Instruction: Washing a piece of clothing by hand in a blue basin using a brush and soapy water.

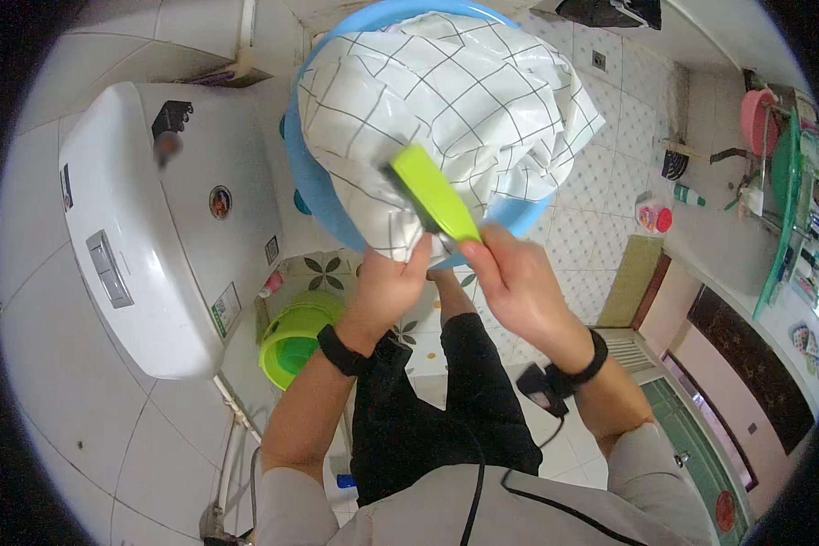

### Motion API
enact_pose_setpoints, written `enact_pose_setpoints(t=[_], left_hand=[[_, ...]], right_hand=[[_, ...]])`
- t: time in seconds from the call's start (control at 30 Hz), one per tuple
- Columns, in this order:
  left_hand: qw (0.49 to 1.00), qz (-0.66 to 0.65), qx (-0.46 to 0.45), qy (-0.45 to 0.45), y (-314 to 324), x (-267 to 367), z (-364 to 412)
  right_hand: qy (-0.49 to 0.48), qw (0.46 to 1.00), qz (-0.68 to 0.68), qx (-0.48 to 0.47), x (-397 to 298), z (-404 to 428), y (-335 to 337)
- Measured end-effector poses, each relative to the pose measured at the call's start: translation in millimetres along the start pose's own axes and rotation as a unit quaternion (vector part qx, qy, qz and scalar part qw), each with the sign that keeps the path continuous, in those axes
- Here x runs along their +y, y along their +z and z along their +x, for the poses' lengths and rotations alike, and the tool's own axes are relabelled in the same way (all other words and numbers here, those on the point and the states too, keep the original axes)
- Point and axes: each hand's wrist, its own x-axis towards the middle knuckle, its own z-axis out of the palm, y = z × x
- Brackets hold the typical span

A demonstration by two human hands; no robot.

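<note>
A white cloth with a dark grid pattern [464, 95] lies heaped over a round blue plastic basin [314, 184]. My left hand [389, 286] grips the cloth's near edge, thumb on top. In my right hand [529, 286] is the handle of a lime-green scrubbing brush [433, 194], its head resting on or just above the cloth, slightly blurred. The brush's underside faces the cloth and is mostly hidden. Both wrists wear black bands, the right one with a small black device on a cable.
A white toilet cistern [143, 239] stands at the left, with a lime-green bucket [276, 348] beside it. On the tiled floor at the right is a plastic container with a red lid [654, 215]. A glass shelf [781, 225] with toiletries runs along the far right.
</note>
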Motion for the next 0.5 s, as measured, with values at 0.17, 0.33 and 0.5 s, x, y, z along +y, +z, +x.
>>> enact_pose_setpoints(t=[0.17,0.33,0.5], left_hand=[[0.999,0.000,0.017,-0.040,-4,-4,-1],[0.999,0.011,0.017,-0.040,-4,-3,-5],[0.996,0.053,-0.058,0.042,1,-1,-5]], right_hand=[[-0.013,1.000,0.011,0.001,-5,13,-8],[0.071,0.997,0.021,-0.019,7,-22,-8],[0.001,1.000,0.027,0.009,8,35,3]])
